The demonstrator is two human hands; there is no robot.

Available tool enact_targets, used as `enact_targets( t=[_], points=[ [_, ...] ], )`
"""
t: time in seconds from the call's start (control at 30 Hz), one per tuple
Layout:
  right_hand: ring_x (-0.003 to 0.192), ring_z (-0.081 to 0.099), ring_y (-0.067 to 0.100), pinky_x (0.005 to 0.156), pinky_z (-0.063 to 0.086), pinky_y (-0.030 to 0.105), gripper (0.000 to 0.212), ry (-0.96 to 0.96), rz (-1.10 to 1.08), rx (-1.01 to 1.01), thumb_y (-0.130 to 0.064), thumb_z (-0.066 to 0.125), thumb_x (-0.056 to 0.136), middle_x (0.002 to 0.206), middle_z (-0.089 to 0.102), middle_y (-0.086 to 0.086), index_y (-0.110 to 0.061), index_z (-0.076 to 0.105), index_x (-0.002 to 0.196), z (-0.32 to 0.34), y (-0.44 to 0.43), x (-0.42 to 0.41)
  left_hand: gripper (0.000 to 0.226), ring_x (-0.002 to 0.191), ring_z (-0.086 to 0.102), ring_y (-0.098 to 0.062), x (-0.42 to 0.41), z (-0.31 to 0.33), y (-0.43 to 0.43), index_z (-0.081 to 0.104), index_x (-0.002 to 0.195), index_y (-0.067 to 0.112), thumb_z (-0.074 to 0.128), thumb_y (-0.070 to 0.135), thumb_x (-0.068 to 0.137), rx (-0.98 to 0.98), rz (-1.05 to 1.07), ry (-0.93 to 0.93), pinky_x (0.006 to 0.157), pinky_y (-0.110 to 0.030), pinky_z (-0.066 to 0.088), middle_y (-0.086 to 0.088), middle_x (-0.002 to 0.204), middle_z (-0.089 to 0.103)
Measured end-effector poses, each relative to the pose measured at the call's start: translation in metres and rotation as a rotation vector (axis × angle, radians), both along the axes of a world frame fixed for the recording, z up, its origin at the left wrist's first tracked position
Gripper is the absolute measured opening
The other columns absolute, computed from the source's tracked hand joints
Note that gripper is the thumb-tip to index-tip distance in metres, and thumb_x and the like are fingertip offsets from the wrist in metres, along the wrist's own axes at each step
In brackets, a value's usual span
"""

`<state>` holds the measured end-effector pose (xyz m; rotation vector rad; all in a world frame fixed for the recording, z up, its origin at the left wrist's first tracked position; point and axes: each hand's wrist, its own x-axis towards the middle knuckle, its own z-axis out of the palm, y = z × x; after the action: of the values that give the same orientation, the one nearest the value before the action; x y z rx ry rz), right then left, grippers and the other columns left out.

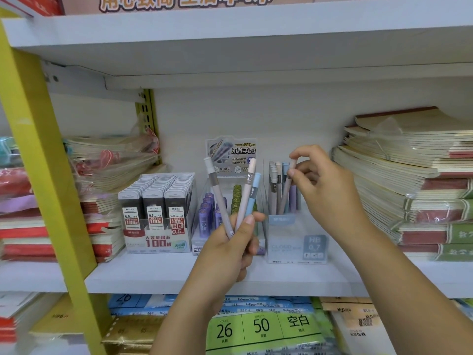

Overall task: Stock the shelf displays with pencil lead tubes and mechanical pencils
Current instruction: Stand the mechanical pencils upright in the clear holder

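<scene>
My left hand [231,245] grips three mechanical pencils [243,198], grey, pink and blue, fanned upward in front of the shelf. My right hand [325,185] pinches the top of a pinkish-grey pencil [288,189] that stands tilted in the clear pencil display box [297,242] marked HB 0.7. Several other pencils stand upright in that box. To its left is a display [230,201] of purple and green lead tubes with a printed card behind. Further left sits a box of black 0.5 HB lead cases [157,211].
All displays stand on a white shelf [153,278]. Stacks of wrapped notebooks flank them on the left [107,175] and the right [414,188]. A yellow-green upright [48,175] frames the left side. Paper packs [261,326] fill the shelf below.
</scene>
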<state>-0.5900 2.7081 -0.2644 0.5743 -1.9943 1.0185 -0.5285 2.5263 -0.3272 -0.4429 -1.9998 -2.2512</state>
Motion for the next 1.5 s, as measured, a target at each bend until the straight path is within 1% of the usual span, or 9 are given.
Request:
enact_targets(
  t=[0.17, 0.33, 0.7, 0.8, 0.9, 1.03, 1.2, 1.37, 1.5],
  points=[
    [0.073, 0.063, 0.004, 0.068, 0.051, 0.022, 0.022, -0.03, 0.007, 0.032, -0.019, 0.064, 0.09, 0.077, 0.066, -0.008, -0.036, 0.054, 0.099, 0.0, 0.001, 0.002, 0.025, 0.044, 0.031, -0.006, 0.0, 0.0, 0.001, 0.072, 0.106, 0.033, 0.05, 0.042, 0.1, 0.004, -0.003, -0.004, 0.04, -0.018, 0.026, 0.003, 0.064, 0.05],
    [0.075, 0.064, 0.0, 0.069, 0.05, 0.015, 0.026, -0.078, 0.004, 0.07, -0.018, 0.064, 0.09, 0.079, 0.068, -0.015, -0.038, 0.059, 0.106, 0.0, 0.001, -0.001, 0.025, 0.043, 0.033, -0.005, -0.001, -0.001, 0.001, 0.072, 0.107, 0.033, 0.049, 0.041, 0.101, 0.005, -0.002, -0.012, 0.04, -0.017, 0.026, 0.004, 0.063, 0.05],
    [0.108, 0.057, 0.018, 0.087, 0.037, 0.021, 0.036, -0.16, -0.15, 0.366, -0.014, 0.05, 0.097, 0.119, 0.062, 0.001, -0.021, 0.057, 0.132, 0.003, 0.003, -0.005, 0.025, 0.044, 0.03, -0.006, 0.0, 0.0, 0.002, 0.072, 0.106, 0.034, 0.05, 0.043, 0.099, -0.002, -0.005, -0.009, 0.04, -0.017, 0.026, 0.003, 0.064, 0.049],
    [0.104, 0.057, 0.015, 0.086, 0.036, 0.016, 0.032, -0.061, -0.135, 0.242, -0.019, 0.051, 0.098, 0.116, 0.061, -0.001, -0.017, 0.06, 0.128, 0.006, 0.0, 0.004, 0.026, 0.045, 0.029, -0.008, 0.002, 0.003, 0.001, 0.072, 0.107, 0.034, 0.05, 0.043, 0.1, -0.001, -0.015, -0.001, 0.04, -0.018, 0.025, 0.003, 0.065, 0.049],
    [0.089, 0.06, 0.002, 0.079, 0.041, 0.008, 0.023, -0.053, 0.03, 0.073, -0.027, 0.056, 0.095, 0.102, 0.065, -0.015, -0.029, 0.067, 0.116, 0.015, -0.006, 0.02, 0.026, 0.045, 0.029, -0.008, 0.004, 0.006, 0.0, 0.072, 0.106, 0.033, 0.05, 0.044, 0.099, -0.002, -0.029, 0.012, 0.041, -0.018, 0.025, 0.003, 0.066, 0.05],
    [0.093, 0.066, 0.006, 0.082, 0.051, 0.023, 0.025, -0.302, 0.387, -0.081, -0.03, 0.064, 0.09, 0.094, 0.073, -0.012, -0.041, 0.061, 0.112, 0.019, -0.02, 0.039, 0.026, 0.046, 0.028, -0.007, 0.008, 0.008, 0.003, 0.073, 0.103, 0.034, 0.052, 0.046, 0.095, -0.045, -0.079, 0.031, 0.041, -0.018, 0.025, 0.006, 0.065, 0.05],
    [0.091, 0.07, 0.013, 0.086, 0.055, 0.03, 0.017, -0.299, 0.509, -0.33, -0.017, 0.066, 0.089, 0.089, 0.076, -0.002, -0.023, 0.063, 0.104, 0.02, -0.021, 0.043, 0.029, 0.045, 0.028, -0.007, 0.01, 0.009, 0.004, 0.074, 0.101, 0.035, 0.055, 0.051, 0.086, -0.074, -0.108, 0.027, 0.041, -0.017, 0.025, 0.007, 0.064, 0.049],
    [0.078, 0.072, 0.021, 0.063, 0.055, 0.025, 0.014, -0.079, 0.466, -0.617, -0.016, 0.056, 0.096, 0.086, 0.076, 0.003, -0.024, 0.055, 0.107, 0.029, -0.008, 0.04, 0.024, 0.046, 0.03, -0.007, 0.006, 0.007, -0.003, 0.073, 0.1, 0.035, 0.049, 0.04, 0.101, -0.115, -0.035, 0.01, 0.041, -0.016, 0.026, 0.006, 0.064, 0.05],
    [0.072, 0.07, 0.022, 0.061, 0.052, 0.024, 0.012, 0.176, 0.308, -0.66, -0.02, 0.05, 0.099, 0.086, 0.074, 0.004, -0.026, 0.049, 0.109, 0.028, 0.002, 0.042, 0.026, 0.045, 0.03, -0.006, 0.004, 0.005, -0.005, 0.073, 0.097, 0.037, 0.047, 0.038, 0.102, -0.104, 0.006, -0.009, 0.041, -0.017, 0.026, 0.007, 0.063, 0.05]
  ],
)
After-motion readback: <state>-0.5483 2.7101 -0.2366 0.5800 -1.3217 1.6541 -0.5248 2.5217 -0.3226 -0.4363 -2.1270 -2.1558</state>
